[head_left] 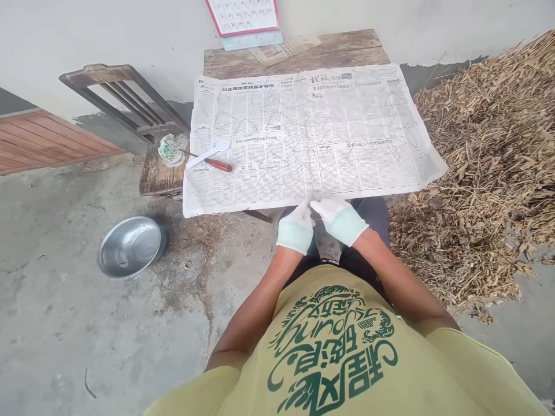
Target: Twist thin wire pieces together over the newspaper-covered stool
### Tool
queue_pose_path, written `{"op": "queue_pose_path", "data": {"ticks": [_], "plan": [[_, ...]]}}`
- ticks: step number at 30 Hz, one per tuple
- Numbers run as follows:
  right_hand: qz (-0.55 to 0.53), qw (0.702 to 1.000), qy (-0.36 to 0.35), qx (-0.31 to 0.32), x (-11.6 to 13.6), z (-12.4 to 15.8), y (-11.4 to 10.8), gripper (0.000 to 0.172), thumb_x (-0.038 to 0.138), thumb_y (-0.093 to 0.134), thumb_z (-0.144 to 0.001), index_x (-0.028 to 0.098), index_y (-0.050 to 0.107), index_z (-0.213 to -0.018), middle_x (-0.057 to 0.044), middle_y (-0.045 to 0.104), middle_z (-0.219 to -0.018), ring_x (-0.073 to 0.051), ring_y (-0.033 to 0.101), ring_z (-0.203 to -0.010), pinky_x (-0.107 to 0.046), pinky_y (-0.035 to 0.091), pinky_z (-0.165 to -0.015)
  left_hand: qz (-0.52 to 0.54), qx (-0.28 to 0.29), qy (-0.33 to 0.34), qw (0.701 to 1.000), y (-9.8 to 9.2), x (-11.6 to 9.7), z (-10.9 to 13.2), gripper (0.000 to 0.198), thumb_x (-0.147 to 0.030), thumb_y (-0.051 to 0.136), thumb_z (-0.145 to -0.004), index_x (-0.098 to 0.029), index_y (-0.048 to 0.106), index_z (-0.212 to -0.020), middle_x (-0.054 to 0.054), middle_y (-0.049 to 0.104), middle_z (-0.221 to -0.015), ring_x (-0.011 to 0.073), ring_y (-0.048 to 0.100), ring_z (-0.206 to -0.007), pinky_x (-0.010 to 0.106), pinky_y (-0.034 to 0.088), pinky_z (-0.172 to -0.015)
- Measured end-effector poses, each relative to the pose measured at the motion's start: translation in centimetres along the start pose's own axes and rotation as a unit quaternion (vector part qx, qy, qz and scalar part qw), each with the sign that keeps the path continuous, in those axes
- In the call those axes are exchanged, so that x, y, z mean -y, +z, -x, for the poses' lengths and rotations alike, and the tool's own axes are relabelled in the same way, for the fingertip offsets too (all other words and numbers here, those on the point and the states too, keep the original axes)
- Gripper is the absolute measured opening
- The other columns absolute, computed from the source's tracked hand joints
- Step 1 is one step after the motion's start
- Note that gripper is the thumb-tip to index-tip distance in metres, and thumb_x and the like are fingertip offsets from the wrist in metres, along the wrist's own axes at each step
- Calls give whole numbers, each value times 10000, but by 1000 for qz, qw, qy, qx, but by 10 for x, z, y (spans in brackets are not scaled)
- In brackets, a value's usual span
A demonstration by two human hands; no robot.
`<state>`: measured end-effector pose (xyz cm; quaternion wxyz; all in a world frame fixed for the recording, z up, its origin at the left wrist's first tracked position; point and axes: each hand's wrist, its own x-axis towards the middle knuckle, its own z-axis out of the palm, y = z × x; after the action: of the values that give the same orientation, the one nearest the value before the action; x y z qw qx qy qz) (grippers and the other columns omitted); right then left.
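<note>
A large newspaper (303,138) lies spread over a low wooden table (299,52). Both my hands wear white gloves and meet at the paper's near edge, just below its middle fold. My left hand (297,226) and my right hand (338,218) have their fingertips pinched together, touching each other. Something thin seems to be held between them, too small to make out. On the paper's left part lie a white plastic spoon (208,153) and a red-handled tool (217,165).
A crumpled bag (172,149) sits on a wooden stool (158,173) at the left. A metal bowl (130,246) stands on the concrete floor. A heap of dry stalks and pods (489,167) fills the right side. A wall calendar (243,17) hangs behind.
</note>
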<state>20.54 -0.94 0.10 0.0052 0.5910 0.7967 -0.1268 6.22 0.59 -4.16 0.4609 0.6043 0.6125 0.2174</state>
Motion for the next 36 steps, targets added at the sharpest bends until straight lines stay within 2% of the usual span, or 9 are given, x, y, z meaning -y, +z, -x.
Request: {"op": "queue_pose_path", "data": {"ticks": [3, 12, 19, 23, 26, 29, 32, 34, 36], "plan": [[-7, 1000, 2, 0, -1, 0, 0, 303, 46, 454, -971, 127, 683, -1151, -123, 724, -961, -236, 645, -867, -335, 387, -717, -6, 5, -10, 1000, -1, -1, -3, 440, -294, 504, -987, -244, 641, -1401, -18, 713, -721, 146, 671, -652, 260, 537, -769], [19, 999, -14, 26, -5, -6, 9, 331, 50, 472, -958, 123, 686, -1198, -118, 731, -900, -247, 674, -804, -346, 408, -682, -174, 14, 66, 982, -8, -10, -1, 394, -285, 513, -1002, -263, 661, -1367, 80, 749, -1229, 259, 675, -1176, 337, 481, -1034], [16, 999, -8, 34, -6, -9, 17, 246, 81, 521, -946, 136, 721, -1080, -113, 741, -899, -231, 682, -796, -324, 416, -682, -233, 65, 57, 969, -8, -8, -5, 369, -277, 432, -1037, -189, 662, -1312, 101, 773, -965, 239, 737, -879, 330, 520, -888], [-29, 999, 36, 12, -2, -5, 22, 238, 139, 494, -982, 141, 727, -1028, -115, 746, -912, -228, 690, -801, -321, 448, -702, -185, 61, 49, 980, -10, -7, -5, 276, -254, 447, -1022, -209, 717, -1049, 54, 755, -847, 188, 721, -766, 285, 518, -819], [-123, 987, 82, -57, -4, 2, 29, 310, 226, 434, -1042, 154, 729, -1105, -121, 762, -1031, -230, 703, -937, -331, 492, -825, -97, 55, 34, 993, -12, -4, -4, 251, -289, 472, -1009, -230, 695, -908, 5, 730, -743, 156, 705, -685, 261, 519, -768], [-314, 932, 132, -125, -8, 9, 34, 309, 267, 460, -1034, 177, 736, -1140, -86, 770, -1102, -200, 705, -996, -324, 511, -917, 2, 72, 32, 997, -15, -1, -3, 245, -323, 474, -998, -228, 689, -926, -19, 731, -731, 135, 693, -619, 253, 523, -716], [-534, 818, 156, -148, -9, 12, 35, 318, 341, 518, -996, 167, 747, -1134, -67, 780, -1009, -181, 721, -903, -306, 562, -823, 41, 94, 34, 994, -17, 0, -2, 236, -303, 472, -986, -207, 683, -945, -14, 732, -731, 129, 681, -580, 252, 518, -668], [-611, 755, 167, -171, -6, 11, 34, 310, 358, 570, -956, 165, 762, -1103, -71, 779, -997, -182, 721, -902, -300, 576, -789, 43, 102, 39, 993, -19, -1, 0, 237, -299, 469, -987, -201, 682, -957, -10, 730, -721, 128, 673, -569, 251, 515, -649], [-635, 724, 179, -201, -2, 9, 31, 268, 346, 613, -915, 177, 783, -1036, -70, 779, -1007, -184, 719, -917, -305, 579, -802, 40, 103, 40, 993, -20, -4, 2, 236, -297, 469, -989, -207, 687, -976, -12, 729, -714, 125, 667, -565, 247, 512, -639]]}}
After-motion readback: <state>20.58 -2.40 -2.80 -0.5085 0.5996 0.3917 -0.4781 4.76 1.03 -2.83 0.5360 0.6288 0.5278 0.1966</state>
